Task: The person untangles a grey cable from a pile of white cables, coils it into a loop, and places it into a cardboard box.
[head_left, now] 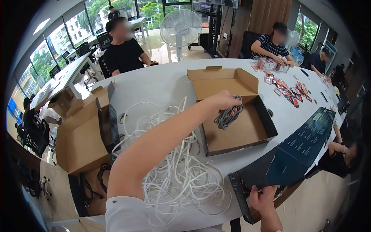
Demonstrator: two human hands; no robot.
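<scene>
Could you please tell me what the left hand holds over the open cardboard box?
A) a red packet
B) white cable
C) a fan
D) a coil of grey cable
D: the left hand grips a coil of grey cable over the open cardboard box; the white cable lies on the table, and the right hand holds a dark box.
</scene>
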